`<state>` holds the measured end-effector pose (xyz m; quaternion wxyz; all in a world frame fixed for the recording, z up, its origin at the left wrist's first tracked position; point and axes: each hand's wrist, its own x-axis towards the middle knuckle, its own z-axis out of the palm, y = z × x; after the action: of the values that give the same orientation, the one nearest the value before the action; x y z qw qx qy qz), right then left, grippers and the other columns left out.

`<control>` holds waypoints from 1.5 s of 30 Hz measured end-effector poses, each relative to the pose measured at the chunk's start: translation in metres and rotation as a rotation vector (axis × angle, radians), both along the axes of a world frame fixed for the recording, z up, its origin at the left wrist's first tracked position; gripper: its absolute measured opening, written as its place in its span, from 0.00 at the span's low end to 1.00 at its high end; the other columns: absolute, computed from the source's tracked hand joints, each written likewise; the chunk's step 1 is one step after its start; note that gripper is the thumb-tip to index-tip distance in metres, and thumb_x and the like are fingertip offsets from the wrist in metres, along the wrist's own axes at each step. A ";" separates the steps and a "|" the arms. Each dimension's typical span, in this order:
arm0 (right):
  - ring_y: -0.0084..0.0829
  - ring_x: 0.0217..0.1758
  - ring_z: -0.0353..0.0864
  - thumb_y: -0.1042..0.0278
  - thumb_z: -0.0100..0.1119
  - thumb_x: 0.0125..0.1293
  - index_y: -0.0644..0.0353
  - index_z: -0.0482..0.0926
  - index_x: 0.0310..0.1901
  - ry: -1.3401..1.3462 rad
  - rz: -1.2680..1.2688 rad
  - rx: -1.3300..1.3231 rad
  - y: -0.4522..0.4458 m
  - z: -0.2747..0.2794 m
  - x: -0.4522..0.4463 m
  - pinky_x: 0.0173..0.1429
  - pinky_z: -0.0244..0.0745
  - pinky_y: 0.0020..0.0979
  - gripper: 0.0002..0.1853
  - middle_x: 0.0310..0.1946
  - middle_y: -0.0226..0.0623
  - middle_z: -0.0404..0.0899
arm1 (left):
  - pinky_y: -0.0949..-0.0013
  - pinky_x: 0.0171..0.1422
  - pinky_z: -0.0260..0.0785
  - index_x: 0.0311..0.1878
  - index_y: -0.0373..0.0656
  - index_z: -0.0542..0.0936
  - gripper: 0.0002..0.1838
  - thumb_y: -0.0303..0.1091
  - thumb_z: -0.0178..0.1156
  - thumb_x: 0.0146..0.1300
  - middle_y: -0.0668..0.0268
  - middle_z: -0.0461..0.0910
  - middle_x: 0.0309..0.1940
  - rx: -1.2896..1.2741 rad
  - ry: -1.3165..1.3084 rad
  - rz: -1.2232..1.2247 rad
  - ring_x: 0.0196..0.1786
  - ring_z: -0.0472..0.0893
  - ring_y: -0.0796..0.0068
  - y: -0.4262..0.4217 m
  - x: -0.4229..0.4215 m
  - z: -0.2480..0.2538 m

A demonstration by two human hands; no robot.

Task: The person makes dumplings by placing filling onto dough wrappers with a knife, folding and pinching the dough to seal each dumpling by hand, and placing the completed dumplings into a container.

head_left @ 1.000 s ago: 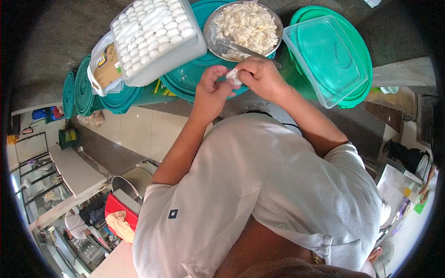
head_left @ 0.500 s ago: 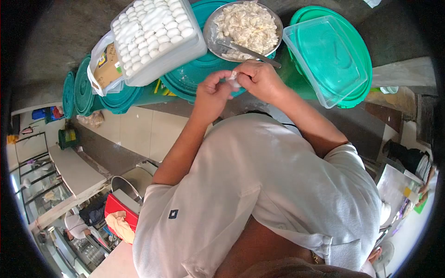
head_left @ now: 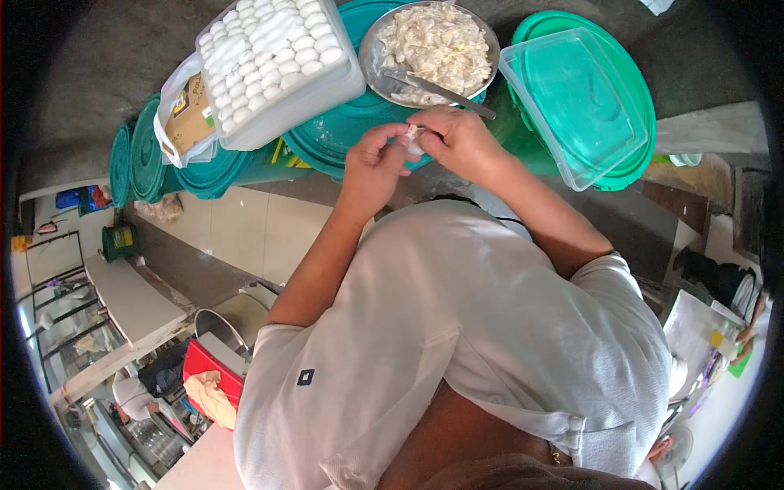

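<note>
Between the fingertips of both hands is a small piece of white dough (head_left: 414, 146), partly hidden by the fingers. My left hand (head_left: 371, 167) pinches it from one side, fingers curled. From the other side my right hand (head_left: 464, 140) closes thumb and fingers on its top edge. Just beyond the hands stands a metal bowl (head_left: 369, 64) heaped with a pale, shredded mixture (head_left: 433, 45). A flat metal blade (head_left: 441, 87) lies across its near rim. To the left, a clear plastic container (head_left: 327, 98) holds rows of smooth white dough balls (head_left: 269, 61).
Green lidded tubs (head_left: 335, 135) support the bowl and container. A clear plastic lid (head_left: 576, 106) rests on another green lid (head_left: 633, 143) at right. A plastic bag with a cardboard box (head_left: 188, 114) sits at left. Below left are a metal pot (head_left: 220, 327) and red container (head_left: 214, 371).
The fingers have shifted slightly around the dough, and its edge looks more gathered. Both hands stay in nearly the same place.
</note>
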<state>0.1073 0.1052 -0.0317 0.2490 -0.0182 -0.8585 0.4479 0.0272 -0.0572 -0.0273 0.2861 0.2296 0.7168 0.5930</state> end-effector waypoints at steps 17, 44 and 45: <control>0.53 0.35 0.81 0.69 0.58 0.60 0.62 0.81 0.33 -0.215 -0.009 -0.123 -0.003 0.011 0.003 0.39 0.75 0.46 0.06 0.29 0.50 0.80 | 0.74 0.35 0.78 0.50 0.34 0.80 0.10 0.29 0.56 0.72 0.63 0.84 0.38 -0.028 -0.033 0.068 0.36 0.85 0.76 0.004 0.002 0.000; 0.37 0.30 0.82 0.73 0.59 0.62 0.65 0.81 0.37 -0.035 0.013 0.061 0.002 -0.010 -0.004 0.34 0.74 0.36 0.06 0.27 0.44 0.80 | 0.73 0.33 0.79 0.47 0.34 0.79 0.08 0.28 0.59 0.69 0.61 0.83 0.39 -0.012 0.029 0.122 0.35 0.85 0.74 0.008 0.002 -0.007; 0.37 0.30 0.82 0.73 0.59 0.62 0.65 0.81 0.37 -0.036 0.012 0.061 0.002 -0.006 -0.003 0.34 0.74 0.36 0.06 0.27 0.44 0.80 | 0.73 0.33 0.79 0.47 0.34 0.79 0.08 0.28 0.59 0.69 0.61 0.83 0.39 -0.013 0.028 0.122 0.35 0.85 0.74 0.007 0.001 -0.007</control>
<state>0.1044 0.1074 -0.0379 0.2311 -0.0136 -0.8761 0.4228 0.0283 -0.0497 -0.0347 0.2408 0.1920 0.7372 0.6014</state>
